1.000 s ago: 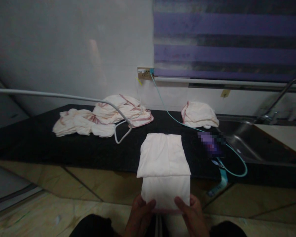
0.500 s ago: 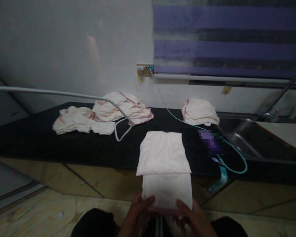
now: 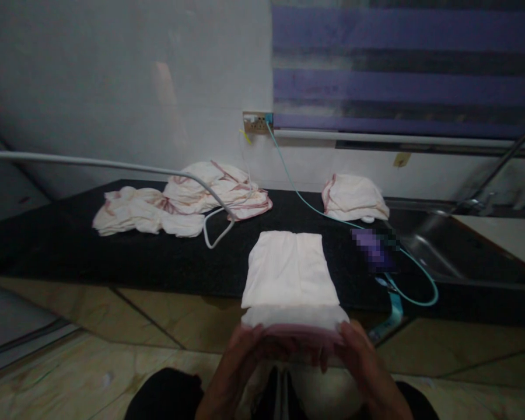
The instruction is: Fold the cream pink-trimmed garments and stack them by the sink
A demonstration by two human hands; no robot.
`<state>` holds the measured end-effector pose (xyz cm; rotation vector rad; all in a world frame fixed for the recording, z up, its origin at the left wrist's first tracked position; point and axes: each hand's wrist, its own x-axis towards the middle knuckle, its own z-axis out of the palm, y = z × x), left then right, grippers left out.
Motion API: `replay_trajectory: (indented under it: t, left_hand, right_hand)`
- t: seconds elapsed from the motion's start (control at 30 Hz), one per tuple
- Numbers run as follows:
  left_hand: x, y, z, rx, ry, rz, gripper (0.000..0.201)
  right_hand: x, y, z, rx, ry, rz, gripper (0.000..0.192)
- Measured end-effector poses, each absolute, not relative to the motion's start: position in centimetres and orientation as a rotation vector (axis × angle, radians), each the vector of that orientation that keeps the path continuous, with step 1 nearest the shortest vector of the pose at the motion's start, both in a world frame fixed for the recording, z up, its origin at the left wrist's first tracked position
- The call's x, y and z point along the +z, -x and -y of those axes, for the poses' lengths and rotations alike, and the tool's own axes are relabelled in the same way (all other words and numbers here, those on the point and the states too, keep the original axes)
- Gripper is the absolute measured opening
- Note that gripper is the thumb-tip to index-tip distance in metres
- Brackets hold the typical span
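A white cloth (image 3: 291, 271) with a pink edge lies folded at the counter's front, its near end coming over the edge towards me. My left hand (image 3: 245, 353) pinches the left corner of that near end. At the opposite corner, my right hand (image 3: 356, 350) grips the cloth too, thumb on top and fingers underneath. Between the hands the pink hem is lifted and bent. Part of the fingers is hidden below the cloth.
Crumpled white cloths (image 3: 149, 213) with pink trim lie on the black counter (image 3: 91, 256). A folded cloth pile (image 3: 354, 198) sits beside the sink (image 3: 441, 245). A phone (image 3: 374, 249) with a teal cable lies right. A grey bent rod (image 3: 114, 166) crosses from the left.
Both hands have raised the cloth's near end and moved it forward towards the counter. They have spread apart to its corners, and the hanging part looks shorter.
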<state>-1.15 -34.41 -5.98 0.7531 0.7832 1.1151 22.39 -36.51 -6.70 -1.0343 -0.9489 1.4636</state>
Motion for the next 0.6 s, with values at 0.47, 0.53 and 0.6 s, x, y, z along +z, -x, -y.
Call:
replay_trajectory:
  t: [0.47, 0.53, 0.6]
  left_hand:
    - [-1.1, -0.6, 29.0, 1.163, -1.063, -0.749, 0.049]
    - [-1.2, -0.7, 29.0, 1.105, -1.094, -0.797, 0.05]
    - [-1.2, -0.8, 29.0, 1.065, -1.118, -0.837, 0.053]
  right_hand:
    - [-2.6, -20.5, 31.0, 1.52, 0.772, 0.836, 0.077]
    - [-2.7, -20.4, 31.1, 1.507, 0.81, 0.838, 0.074]
    - [-2.6, -20.3, 31.2, 1.485, 0.84, 0.853, 0.071]
